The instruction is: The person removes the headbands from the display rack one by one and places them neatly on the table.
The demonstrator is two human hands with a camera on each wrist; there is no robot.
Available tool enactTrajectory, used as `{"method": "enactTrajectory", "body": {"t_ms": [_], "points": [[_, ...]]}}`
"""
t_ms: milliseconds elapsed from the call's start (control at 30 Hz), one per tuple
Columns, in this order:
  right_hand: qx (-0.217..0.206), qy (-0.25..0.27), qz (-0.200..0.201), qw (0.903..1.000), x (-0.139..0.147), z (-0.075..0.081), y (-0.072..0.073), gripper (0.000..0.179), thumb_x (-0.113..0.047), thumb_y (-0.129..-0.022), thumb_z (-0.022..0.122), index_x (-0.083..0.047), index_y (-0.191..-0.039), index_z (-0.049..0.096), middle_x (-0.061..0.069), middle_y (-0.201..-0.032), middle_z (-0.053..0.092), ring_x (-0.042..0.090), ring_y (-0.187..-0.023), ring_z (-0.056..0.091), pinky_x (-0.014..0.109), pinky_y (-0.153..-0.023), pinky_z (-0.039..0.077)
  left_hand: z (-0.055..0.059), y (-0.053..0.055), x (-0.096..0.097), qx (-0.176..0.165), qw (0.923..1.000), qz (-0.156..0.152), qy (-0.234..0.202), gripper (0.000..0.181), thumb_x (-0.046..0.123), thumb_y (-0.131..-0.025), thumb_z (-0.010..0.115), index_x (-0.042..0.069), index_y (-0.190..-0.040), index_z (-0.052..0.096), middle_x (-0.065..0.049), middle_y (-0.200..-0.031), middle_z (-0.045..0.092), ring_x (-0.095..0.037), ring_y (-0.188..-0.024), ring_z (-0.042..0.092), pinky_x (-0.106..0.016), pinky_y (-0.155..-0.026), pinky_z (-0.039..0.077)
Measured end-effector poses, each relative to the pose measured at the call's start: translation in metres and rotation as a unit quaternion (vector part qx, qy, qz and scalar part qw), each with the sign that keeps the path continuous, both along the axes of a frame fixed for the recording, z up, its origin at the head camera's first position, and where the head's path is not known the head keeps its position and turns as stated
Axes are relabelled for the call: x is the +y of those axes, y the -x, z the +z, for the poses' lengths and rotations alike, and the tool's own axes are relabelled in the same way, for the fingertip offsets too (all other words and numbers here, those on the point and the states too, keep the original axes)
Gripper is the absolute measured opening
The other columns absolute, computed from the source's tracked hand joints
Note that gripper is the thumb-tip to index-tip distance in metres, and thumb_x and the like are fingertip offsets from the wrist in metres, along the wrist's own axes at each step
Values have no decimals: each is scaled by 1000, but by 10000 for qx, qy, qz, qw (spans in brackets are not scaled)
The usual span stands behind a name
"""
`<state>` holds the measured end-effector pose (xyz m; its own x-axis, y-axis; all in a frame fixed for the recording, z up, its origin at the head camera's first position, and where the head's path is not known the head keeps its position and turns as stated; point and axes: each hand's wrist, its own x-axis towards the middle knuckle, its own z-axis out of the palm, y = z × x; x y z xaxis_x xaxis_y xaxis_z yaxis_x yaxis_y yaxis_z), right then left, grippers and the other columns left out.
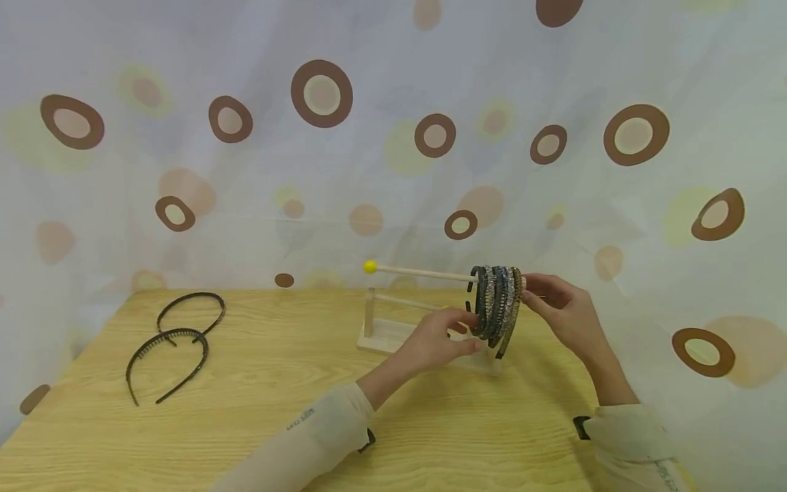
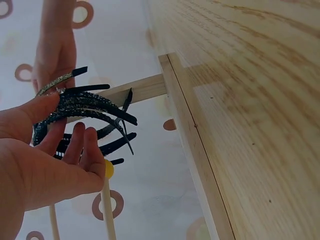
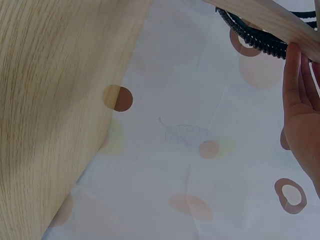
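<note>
A wooden rack (image 1: 382, 335) stands right of the middle of the table, its upper rod tipped with a yellow ball (image 1: 369, 267). Several dark, glittery headbands (image 1: 501, 304) hang bunched at that rod's right end. With thumb and fingers, my left hand (image 1: 433, 338) grips the bunch low on its left side; the left wrist view shows the thumb over the headbands (image 2: 82, 102). My right hand (image 1: 568, 314) pinches the rack's upright near its top, just right of the bunch. In the right wrist view its fingers lie against that upright (image 3: 270, 20).
Two black headbands lie at the table's left, one (image 1: 192, 297) behind the other (image 1: 167, 335). A lower rod (image 1: 406, 301) of the rack runs behind my left hand. A patterned curtain (image 1: 381, 171) hangs behind the wood-grain table (image 1: 277, 424) and along its right side.
</note>
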<state>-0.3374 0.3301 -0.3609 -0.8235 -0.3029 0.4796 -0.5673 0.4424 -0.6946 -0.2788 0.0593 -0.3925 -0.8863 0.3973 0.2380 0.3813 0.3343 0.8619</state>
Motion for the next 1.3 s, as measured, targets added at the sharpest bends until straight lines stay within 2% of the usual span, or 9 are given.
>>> {"method": "enactTrajectory", "body": {"t_ms": [133, 367, 600, 933, 1167, 1300], "points": [[42, -64, -60, 10000, 0, -1, 1, 33, -20, -100, 70, -13, -132, 67, 6, -118, 69, 9, -102, 67, 19, -83, 53, 2, -2, -3, 134, 9999, 85, -41, 39, 26, -97, 75, 12, -132, 68, 3, -127, 65, -17, -113, 62, -30, -89, 52], [-90, -45, -82, 9999, -1, -1, -1, 35, -22, -100, 70, -12, -133, 67, 7, -120, 68, 9, -103, 66, 19, -83, 53, 6, -7, -6, 501, 9984, 256, -51, 33, 21, -95, 77, 10, -125, 69, 5, -111, 69, -12, -101, 64, -27, -85, 52], [-45, -87, -72, 9999, -4, -1, -3, 36, -23, -101, 69, -11, -134, 66, 9, -121, 68, 8, -104, 65, 18, -85, 52, 11, -16, -14, 656, 9964, 504, -202, 36, 11, -94, 77, 9, -127, 65, 6, -102, 68, -7, -93, 63, -24, -80, 53], [-84, -166, -153, 9997, -1, 0, -3, 37, -22, -101, 69, -11, -136, 65, 9, -125, 67, 4, -106, 63, 16, -86, 50, 20, -19, -33, 913, 9925, 716, -388, 37, 2, -95, 72, 4, -132, 64, -3, -107, 69, -11, -93, 66, -22, -77, 55], [-100, -148, -173, 9997, -6, 6, -12, 36, -19, -102, 67, -5, -136, 63, 15, -126, 66, 3, -106, 63, 15, -86, 50, 32, -24, -51, 1275, 9856, 948, -583, 36, -1, -95, 71, 4, -130, 67, -5, -110, 68, -16, -96, 67, -24, -78, 56], [-89, -154, -170, 9997, -5, 4, -8, 36, -19, -102, 67, -7, -136, 64, 12, -126, 66, 2, -106, 63, 15, -85, 50, 39, -23, -62, 1435, 9810, 1135, -640, 34, 0, -94, 72, 4, -128, 68, -5, -110, 69, -16, -97, 68, -24, -78, 57]]}}
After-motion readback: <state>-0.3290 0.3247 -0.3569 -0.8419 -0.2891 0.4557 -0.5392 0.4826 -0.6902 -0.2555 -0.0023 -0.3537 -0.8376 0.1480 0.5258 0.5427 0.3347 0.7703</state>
